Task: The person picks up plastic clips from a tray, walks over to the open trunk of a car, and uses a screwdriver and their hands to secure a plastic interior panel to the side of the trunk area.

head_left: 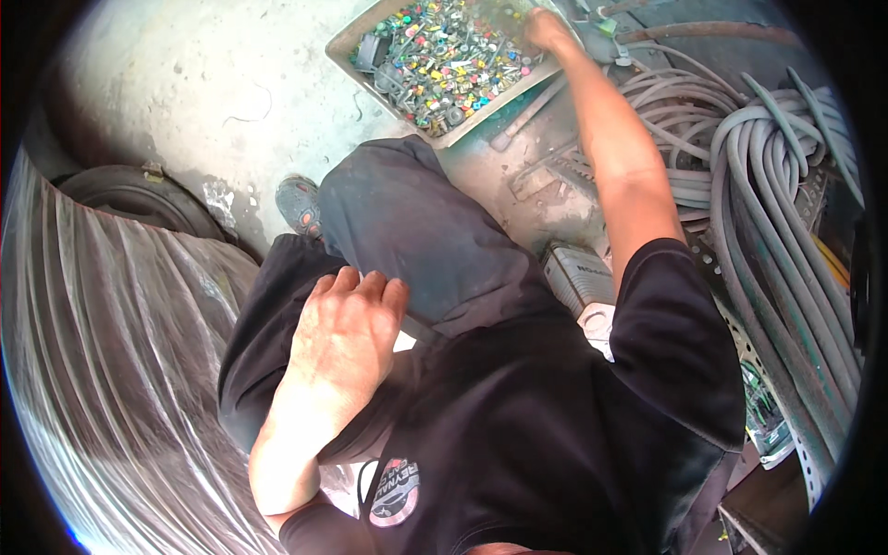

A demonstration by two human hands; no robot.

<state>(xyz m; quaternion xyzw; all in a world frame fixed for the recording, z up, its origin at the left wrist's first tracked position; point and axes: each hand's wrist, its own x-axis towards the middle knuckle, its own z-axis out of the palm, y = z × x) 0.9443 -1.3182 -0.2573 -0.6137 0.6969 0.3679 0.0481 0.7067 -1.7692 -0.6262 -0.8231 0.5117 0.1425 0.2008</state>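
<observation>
My right hand reaches to the top right corner of a shallow tray full of small mixed, multicoloured pieces; its fingers are curled at the rim, and what they hold is too small to make out. My left hand rests on my dark trouser leg near my lap, fingers bent, their tips and anything under them hidden. A dark lump lies in the tray's left side.
Coiled grey hoses lie on the right, beside a rectangular container and perforated metal strips. Crinkled plastic sheeting covers the left, with a dark tyre-like ring behind it. Pale concrete floor surrounds my shoe.
</observation>
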